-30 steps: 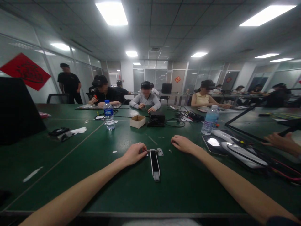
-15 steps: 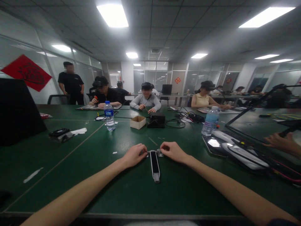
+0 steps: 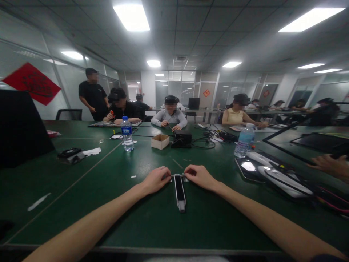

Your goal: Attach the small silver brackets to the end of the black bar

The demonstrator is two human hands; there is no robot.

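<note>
A narrow black strip part with a silver frame (image 3: 179,193) lies lengthwise on the green table (image 3: 152,222) straight in front of me. My left hand (image 3: 156,179) has its fingers curled and pinching the left side of the part's far end. My right hand (image 3: 199,176) is curled on the right side of that same end, fingertips on a small silver hinge bracket there. Both forearms stretch out over the table toward it.
Farther back stand a water bottle (image 3: 127,134), a small cardboard box (image 3: 159,141), a black device with cables (image 3: 182,139) and a second bottle (image 3: 244,140). Flat white-and-black parts (image 3: 275,173) lie at right beside another person's hand (image 3: 329,165). Several people sit opposite.
My right hand moved left from the bare table onto the bracket at the part's far end. My left hand stayed put. The standing person at back left walked right.
</note>
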